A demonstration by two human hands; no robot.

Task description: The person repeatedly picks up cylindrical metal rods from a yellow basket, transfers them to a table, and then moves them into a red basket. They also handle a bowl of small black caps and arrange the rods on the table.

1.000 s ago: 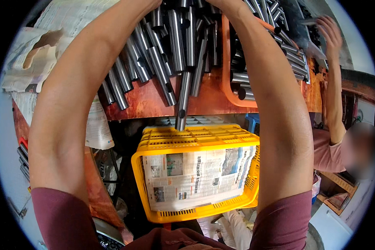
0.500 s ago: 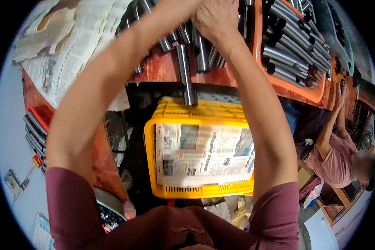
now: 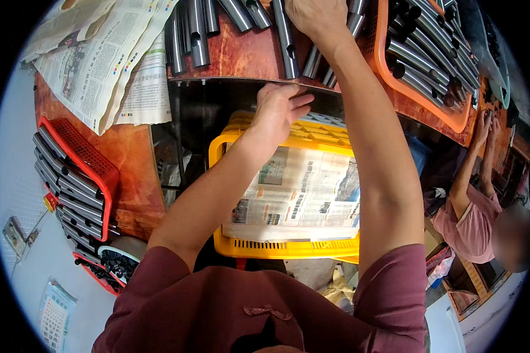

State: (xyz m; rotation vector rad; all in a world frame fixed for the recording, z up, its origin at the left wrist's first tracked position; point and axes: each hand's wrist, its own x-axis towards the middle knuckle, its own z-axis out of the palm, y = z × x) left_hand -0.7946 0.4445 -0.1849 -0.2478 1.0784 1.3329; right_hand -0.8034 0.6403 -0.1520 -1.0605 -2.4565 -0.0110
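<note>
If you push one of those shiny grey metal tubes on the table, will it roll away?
Probably yes: the metal tubes are round and smooth, so a sideways push would likely roll one along the brown table. They look rigid, not bendy, and perhaps slippery given the sheen. Being hollow at the ends, each may weigh less than a solid bar. The right hand rests on some.

Grey metal tubes (image 3: 288, 44) – strewn on tabletop (image 3: 241, 59)

Reddish wooden workbench (image 3: 241, 56) above a pale floor (image 3: 17, 176).
</note>
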